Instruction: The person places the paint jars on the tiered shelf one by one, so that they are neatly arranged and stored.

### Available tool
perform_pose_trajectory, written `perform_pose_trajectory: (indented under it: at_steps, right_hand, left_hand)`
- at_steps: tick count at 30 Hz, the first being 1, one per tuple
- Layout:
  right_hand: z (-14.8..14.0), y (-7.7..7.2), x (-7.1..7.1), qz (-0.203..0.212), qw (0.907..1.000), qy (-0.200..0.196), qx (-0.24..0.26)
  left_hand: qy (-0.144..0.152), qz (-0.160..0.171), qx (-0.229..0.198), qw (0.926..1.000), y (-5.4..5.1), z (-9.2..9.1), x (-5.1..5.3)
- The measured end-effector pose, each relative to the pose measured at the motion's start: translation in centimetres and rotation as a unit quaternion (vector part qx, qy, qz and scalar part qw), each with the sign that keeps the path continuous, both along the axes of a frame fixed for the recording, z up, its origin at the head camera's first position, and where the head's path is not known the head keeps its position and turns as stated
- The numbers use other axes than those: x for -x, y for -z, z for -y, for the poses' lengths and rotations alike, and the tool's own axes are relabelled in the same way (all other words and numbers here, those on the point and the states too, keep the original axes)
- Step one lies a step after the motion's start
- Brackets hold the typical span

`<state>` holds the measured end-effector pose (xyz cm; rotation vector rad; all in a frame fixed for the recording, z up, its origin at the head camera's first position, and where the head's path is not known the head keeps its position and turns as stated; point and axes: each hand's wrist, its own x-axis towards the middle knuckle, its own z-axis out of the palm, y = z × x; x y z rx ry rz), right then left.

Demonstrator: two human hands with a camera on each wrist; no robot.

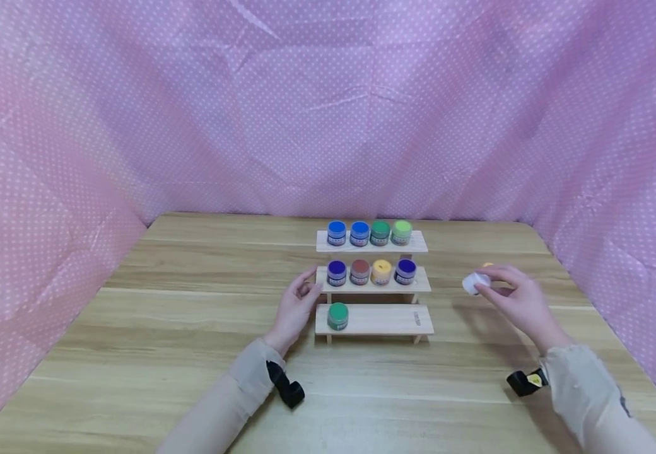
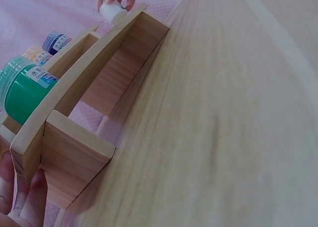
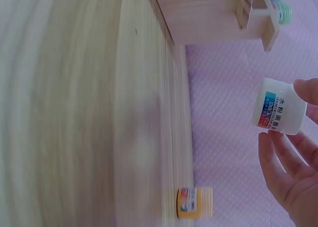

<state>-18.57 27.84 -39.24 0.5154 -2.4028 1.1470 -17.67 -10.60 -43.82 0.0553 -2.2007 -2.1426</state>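
Observation:
A three-tier wooden rack [image 1: 385,320] stands mid-table with small paint jars on it. My left hand [image 1: 296,306] is at the rack's left end, its fingers touching the end of the boards. On the bottom tier, at the left, sits a green paint jar [image 1: 337,316]. Right of the rack, my right hand [image 1: 518,302] holds a white paint jar [image 3: 280,107] above the table, tilted, between thumb and fingers. Partly hidden behind that hand in the head view is a yellow-orange paint jar [image 3: 195,203], standing on the table in the right wrist view.
Dark blue [image 1: 336,273], brown [image 1: 359,272], yellow [image 1: 381,272] and purple [image 1: 405,272] jars line the middle tier. Blue [image 1: 336,232] and green [image 1: 380,232] jars stand on the top one. Pink dotted cloth [image 1: 328,126] hangs around the wooden table [image 1: 192,315].

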Motion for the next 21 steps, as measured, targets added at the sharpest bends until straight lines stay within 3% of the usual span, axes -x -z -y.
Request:
perform_pose_trajectory:
  at_steps: [21]
  right_hand:
    - [3.8,-0.2,-1.7,0.017,0.9973,-0.065,0.029]
  left_hand:
    - [-0.001,-0.009,0.003,1.0,-0.1,0.0,0.0]
